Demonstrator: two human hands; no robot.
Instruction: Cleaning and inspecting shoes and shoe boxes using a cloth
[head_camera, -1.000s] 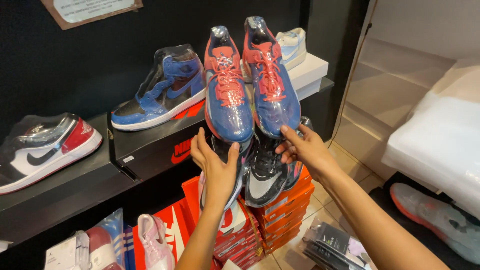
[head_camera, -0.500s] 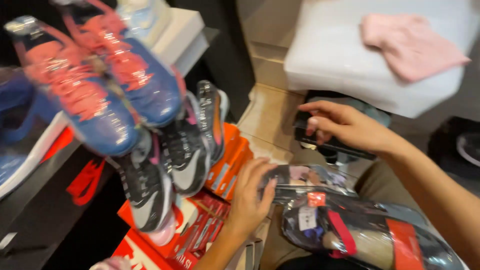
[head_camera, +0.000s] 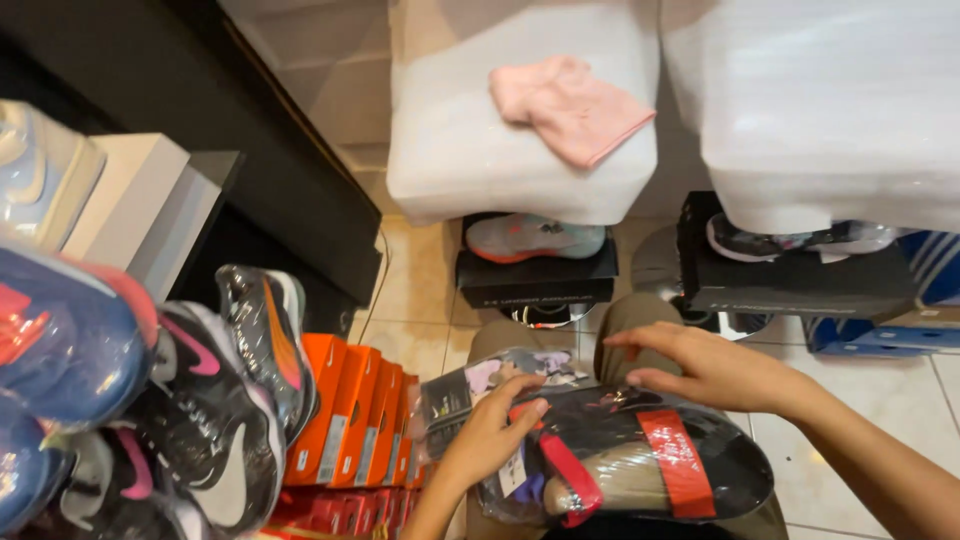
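Both hands have left the shelved shoes: the left hand (head_camera: 490, 440) and right hand (head_camera: 705, 365) now rest open-fingered on a plastic-wrapped black-and-red shoe (head_camera: 630, 465), perhaps gripping lightly, lower centre of the frame.

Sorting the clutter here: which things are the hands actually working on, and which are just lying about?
In hand:
left hand, right hand, both on the wrapped shoe on the lap.

Lying about:
pink cloth
orange boxes
black boxes
shelf shoes

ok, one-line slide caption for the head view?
Both hands, left hand and right hand, rest on a plastic-wrapped black-and-red shoe beside orange shoeboxes.
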